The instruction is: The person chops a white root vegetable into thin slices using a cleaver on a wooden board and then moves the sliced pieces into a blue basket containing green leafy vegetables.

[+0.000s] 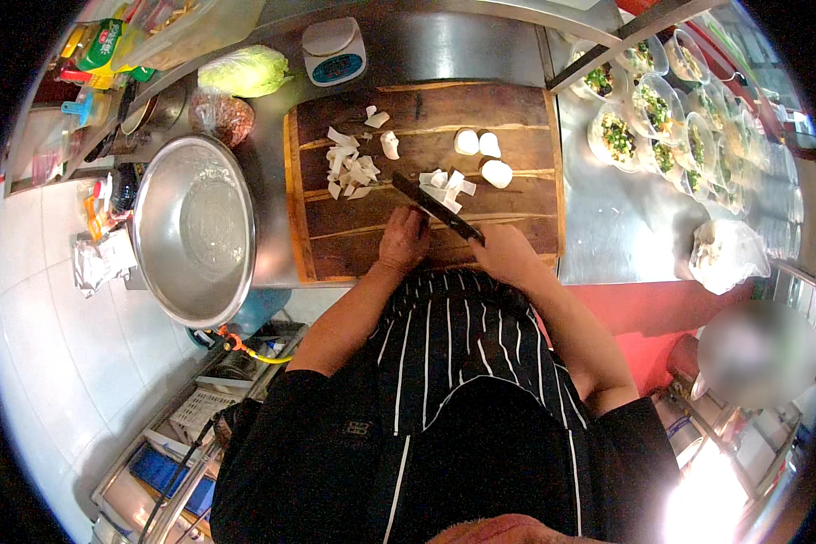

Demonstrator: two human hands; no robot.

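Observation:
My right hand [506,251] grips the handle end of a dark-bladed kitchen knife [438,207], which slants over the wooden cutting board [353,258]. My left hand [404,239] is curled close beside the blade, with its fingertips hidden, so I cannot tell if it holds anything. Thin white slices, perhaps of king oyster mushroom, lie in a pile [350,166] left of the knife. More white slices [455,190] lie just beyond the blade. A stubby pale chunk [389,145] sits near the pile. Three rounded white pieces, one of them a thick piece [496,173], rest at the board's right.
A large steel bowl [197,231] stands left of the board. Behind it are a bag of minced meat [224,119] and a cabbage [243,70]. A digital scale [334,51] stands behind the board. Several filled plastic tubs [615,136] and a plastic bag [727,255] occupy the right counter.

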